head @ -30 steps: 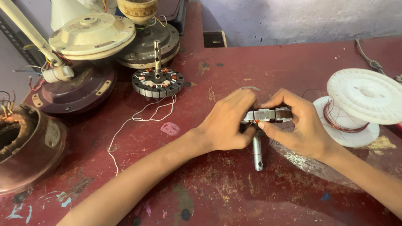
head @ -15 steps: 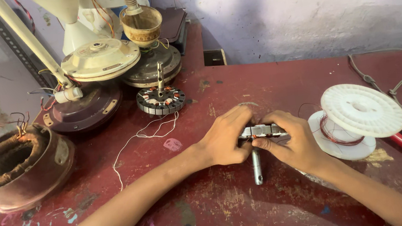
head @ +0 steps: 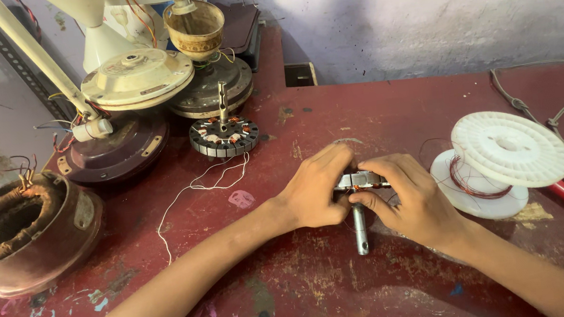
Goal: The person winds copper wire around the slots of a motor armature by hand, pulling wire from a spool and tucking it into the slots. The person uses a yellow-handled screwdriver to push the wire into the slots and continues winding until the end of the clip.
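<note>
Head view: at frame centre, left hand [head: 314, 193] and right hand [head: 408, 197] both pinch a small stator [head: 361, 181] (shaft [head: 360, 227] pointing down), best held level, steady, above the red table [head: 389, 112].

Stator core [head: 361, 181] sat between both hands on table [head: 396, 111], spool [head: 505, 156] to its right, second stator [head: 224, 136] behind-left, motor housing [head: 21, 231] far left.

No packages, signs or screens anywhere; only a small pale pink sticker-like scrap [head: 241, 198] lying flat on the red tabletop [head: 389, 112] (possibly a label, too small to tell).
</note>
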`<state>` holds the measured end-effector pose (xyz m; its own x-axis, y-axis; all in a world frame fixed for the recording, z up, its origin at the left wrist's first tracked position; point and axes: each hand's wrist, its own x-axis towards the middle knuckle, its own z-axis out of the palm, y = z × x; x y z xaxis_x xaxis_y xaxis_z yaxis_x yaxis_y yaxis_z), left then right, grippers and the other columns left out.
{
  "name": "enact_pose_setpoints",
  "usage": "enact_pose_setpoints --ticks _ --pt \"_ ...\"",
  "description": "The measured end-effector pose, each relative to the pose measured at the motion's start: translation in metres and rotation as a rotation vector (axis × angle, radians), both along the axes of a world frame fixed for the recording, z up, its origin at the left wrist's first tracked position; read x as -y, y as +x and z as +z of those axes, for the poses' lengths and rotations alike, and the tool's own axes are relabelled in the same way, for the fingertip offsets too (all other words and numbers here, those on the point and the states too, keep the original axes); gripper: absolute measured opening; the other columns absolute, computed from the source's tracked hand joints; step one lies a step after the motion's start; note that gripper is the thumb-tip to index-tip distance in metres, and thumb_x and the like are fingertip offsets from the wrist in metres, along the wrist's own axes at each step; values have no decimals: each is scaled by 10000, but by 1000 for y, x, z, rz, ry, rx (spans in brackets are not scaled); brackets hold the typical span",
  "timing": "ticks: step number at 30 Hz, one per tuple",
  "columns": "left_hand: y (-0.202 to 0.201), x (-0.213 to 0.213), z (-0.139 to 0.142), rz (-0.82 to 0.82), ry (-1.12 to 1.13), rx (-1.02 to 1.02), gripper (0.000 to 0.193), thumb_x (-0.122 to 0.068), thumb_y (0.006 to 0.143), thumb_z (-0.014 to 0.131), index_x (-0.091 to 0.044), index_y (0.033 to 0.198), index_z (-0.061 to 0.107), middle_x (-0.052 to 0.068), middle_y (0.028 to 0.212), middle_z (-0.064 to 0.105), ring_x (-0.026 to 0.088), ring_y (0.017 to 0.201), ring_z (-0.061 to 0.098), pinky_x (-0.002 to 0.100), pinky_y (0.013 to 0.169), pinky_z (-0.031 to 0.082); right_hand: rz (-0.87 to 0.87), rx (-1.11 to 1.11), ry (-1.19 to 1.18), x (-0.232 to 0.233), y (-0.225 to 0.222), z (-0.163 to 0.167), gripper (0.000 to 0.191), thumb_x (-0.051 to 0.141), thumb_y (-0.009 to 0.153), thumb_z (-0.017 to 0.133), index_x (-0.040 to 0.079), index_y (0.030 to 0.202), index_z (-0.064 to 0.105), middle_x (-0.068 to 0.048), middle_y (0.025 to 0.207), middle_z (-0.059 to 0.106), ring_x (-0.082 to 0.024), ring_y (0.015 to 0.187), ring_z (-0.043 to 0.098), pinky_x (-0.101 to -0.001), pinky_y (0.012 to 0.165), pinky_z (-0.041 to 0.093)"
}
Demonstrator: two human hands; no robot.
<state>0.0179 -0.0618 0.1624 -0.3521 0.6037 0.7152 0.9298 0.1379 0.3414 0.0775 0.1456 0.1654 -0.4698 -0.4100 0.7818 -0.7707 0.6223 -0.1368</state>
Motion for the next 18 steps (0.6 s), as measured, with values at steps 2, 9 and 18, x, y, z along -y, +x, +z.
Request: enact_pose_setpoints --ticks 2,9,18 --pt "0 0 0 -3 -4 15 406 -33 636 646 -11 1006 481 165 958 555 384 895 569 443 733 483 -4 -40 24 0 1 0 482 260 808 833 -1 1155 624 -144 1023 702 -298 958 678 -408 804 549" --pt "1 -3 -2 3 23 -17 388 -26 668 673 -20 1009 487 162 956 558 377 894 572 443 746 483 -10 -24 70 -1 0 2 401 167 845 812 6 1154 613 -139 1008 700 -302 935 677 -406 805 536" --pt "5 0 -23 57 137 -10 400 -18 704 669 -19 1072 511 175 995 553 385 932 568 439 803 489 -2 -148 95 0 15 10 416 174 795 794 -19 1119 620 -216 1062 652 -347 989 632 -441 849 524"
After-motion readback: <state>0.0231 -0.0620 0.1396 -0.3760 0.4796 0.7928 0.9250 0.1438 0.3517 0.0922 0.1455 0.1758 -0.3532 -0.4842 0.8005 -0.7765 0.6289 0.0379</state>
